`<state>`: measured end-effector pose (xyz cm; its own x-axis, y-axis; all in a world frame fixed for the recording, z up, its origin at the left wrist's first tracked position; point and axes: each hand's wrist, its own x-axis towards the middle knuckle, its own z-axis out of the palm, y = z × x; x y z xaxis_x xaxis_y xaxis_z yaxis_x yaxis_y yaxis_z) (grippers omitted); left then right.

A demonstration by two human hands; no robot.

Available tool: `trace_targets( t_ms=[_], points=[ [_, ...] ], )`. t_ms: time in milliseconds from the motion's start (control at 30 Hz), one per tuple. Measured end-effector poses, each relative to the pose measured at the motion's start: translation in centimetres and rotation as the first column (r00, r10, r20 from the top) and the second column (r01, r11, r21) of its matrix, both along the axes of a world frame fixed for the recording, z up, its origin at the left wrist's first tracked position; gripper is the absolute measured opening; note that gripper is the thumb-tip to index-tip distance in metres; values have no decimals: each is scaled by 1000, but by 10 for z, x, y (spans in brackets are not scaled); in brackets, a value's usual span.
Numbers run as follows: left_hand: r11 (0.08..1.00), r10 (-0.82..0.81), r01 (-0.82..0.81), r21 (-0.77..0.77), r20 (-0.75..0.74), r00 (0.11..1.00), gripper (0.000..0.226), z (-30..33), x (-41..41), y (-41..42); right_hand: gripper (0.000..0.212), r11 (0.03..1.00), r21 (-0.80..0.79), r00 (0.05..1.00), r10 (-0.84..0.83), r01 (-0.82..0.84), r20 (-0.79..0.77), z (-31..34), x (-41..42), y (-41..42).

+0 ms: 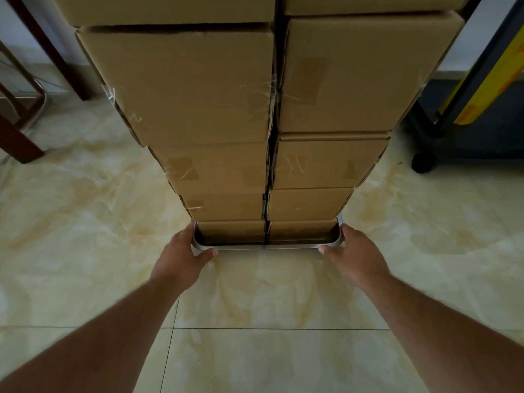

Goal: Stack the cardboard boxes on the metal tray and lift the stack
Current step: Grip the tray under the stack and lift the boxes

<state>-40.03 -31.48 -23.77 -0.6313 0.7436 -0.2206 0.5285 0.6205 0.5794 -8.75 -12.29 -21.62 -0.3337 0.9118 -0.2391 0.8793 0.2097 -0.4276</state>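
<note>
Metal tray [266,246], loaded with stacked cardboard boxes [226,171], is gripped at both near corners by left hand [181,258] and right hand [358,258], fingers curled around its rim.

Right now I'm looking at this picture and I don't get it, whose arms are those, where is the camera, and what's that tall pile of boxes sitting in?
There is no machine here. The picture comes from a wide-angle camera worn on a person's head, looking forward and down, so the two bare arms are that person's own. In front stand cardboard boxes in two columns side by side, rising past the top of the picture. The lowest boxes sit inside a shallow metal tray. The left hand grips the tray's near left corner and the right hand grips its near right corner, thumbs along the front rim. Below is a pale marbled tile floor; whether the tray rests on it or is lifted, I cannot tell. Dark wooden furniture legs stand at left, a wheeled cart at right.
</note>
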Motion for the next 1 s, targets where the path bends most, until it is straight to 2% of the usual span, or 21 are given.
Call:
trace_targets(
  t_ms=[367, 600, 667, 700, 767, 833, 900, 1000],
  points=[
    [999, -2, 1, 38, 23, 1000, 57, 11, 7, 2, 55, 1000, -25, 1000, 1, 0, 19, 5, -1, -1],
    [997, -67, 62, 44, 121, 990, 68, 22, 2, -3, 77, 995, -94, 1000, 24, -23, 11, 18, 1, -4],
    [998, -49, 42, 51, 149, 988, 78, 26, -1, -5, 85, 991, -126, 998, 43, -48, -43, 31, 2, -4],
    [998, 22, -32, 50, 193, 981, 83, 30, -2, -6, 89, 987, -151, 995, 34, -48, -91, 40, 2, -5],
    [968, 162, -224, 116, 395, 904, 83, 42, -5, -7, 92, 968, -245, 970, -7, -55, -245, 55, 4, -1],
    [917, 153, -326, 229, 554, 818, 76, 56, -7, -6, 101, 949, -306, 918, -59, -70, -393, 64, 5, 5],
    [892, 108, -331, 308, 565, 818, 76, 73, -3, -1, 101, 935, -343, 870, -97, -86, -484, 72, 1, 10],
    [905, 32, -249, 345, 528, 849, 71, 89, 6, 9, 84, 924, -363, 807, -123, -119, -578, 81, -8, 16]
  ],
)
